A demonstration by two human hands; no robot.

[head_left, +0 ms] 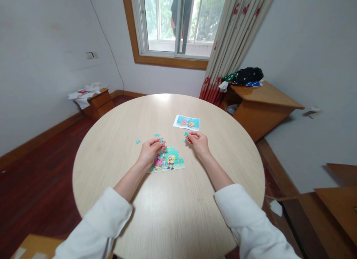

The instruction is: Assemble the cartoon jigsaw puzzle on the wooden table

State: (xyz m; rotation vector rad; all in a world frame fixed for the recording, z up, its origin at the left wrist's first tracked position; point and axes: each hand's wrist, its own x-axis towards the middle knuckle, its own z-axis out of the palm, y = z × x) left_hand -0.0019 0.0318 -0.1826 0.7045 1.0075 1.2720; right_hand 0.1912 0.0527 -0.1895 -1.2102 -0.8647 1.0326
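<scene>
A partly joined cartoon jigsaw puzzle (170, 161) lies on the round table, showing a yellow square figure and a pink one. Over its upper left edge is my left hand (150, 150), its fingers pinched on a small teal puzzle piece (161, 140). My right hand (198, 143), to the upper right of the puzzle, grips another teal puzzle piece (186, 133) between thumb and finger. Just below those fingertips shows one more teal piece (183, 140); whether it touches the hand I cannot tell. Two loose pieces, one at the far left (138, 141) and one behind my left hand (157, 135), lie on the tabletop.
A printed reference picture (187, 122) lies on the table (167, 210) beyond my right hand. Behind stand a window (178, 28) and a curtain (231, 35). A wooden desk (267, 95) with clothes on it is at the right, a small cabinet (102, 102) at the left.
</scene>
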